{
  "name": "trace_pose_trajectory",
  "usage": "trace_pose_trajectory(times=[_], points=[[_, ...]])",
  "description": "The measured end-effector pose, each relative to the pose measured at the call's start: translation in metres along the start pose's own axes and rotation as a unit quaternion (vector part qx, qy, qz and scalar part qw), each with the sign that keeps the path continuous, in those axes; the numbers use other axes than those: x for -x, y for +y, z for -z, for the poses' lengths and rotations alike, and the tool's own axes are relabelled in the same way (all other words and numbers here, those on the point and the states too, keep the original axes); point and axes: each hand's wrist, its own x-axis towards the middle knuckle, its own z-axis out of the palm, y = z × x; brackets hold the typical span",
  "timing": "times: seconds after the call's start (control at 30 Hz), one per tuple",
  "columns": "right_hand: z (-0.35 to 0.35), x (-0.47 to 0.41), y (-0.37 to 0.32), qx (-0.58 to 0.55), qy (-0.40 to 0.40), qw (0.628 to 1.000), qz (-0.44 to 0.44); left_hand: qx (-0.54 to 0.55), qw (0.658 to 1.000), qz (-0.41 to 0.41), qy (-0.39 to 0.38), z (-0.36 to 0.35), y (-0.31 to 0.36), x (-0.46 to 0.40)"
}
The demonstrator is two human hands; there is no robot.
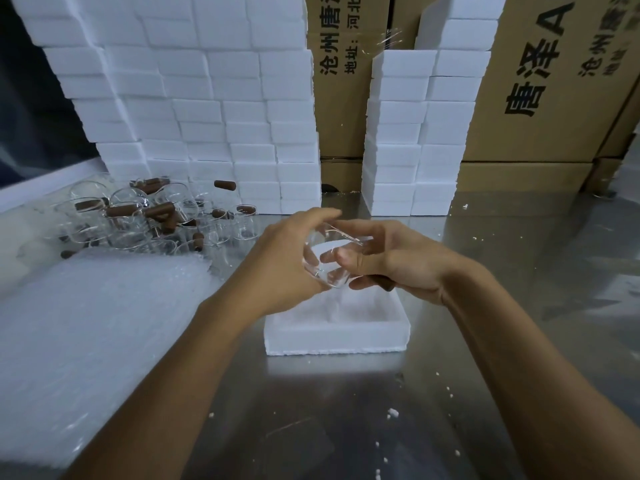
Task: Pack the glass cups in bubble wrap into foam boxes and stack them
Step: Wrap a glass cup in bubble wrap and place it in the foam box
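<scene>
Steel table (346, 410), both hands' fingers (349, 261) clamped on tilted glass cup (329, 251), mouth up-right, above foam box (337, 336)

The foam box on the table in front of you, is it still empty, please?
Empty: the foam box shows only bare white floor; the glass cup is held above it.

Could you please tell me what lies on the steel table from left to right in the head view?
White bubble wrap sheets → cluster of clear glass cups with brown handles → left hand → clear glass cup held in both hands → right hand, over the open white foam box.
</scene>
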Motion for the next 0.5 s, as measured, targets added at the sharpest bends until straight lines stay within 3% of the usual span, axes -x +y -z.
trace_pose_trajectory(times=[0.33, 0.43, 0.5], points=[[-0.001, -0.003, -0.006, 0.115, 0.065, 0.991, -0.018, -0.018, 0.998, 0.067, -0.008, -0.001, 0.005, -0.001], [0.001, -0.004, -0.003, 0.126, 0.076, 0.989, -0.013, -0.085, 0.991, 0.101, -0.013, 0.011, 0.005, 0.0], [0.002, -0.004, -0.002, 0.134, 0.082, 0.987, -0.015, -0.134, 0.978, 0.159, 0.033, 0.026, -0.001, 0.0]])
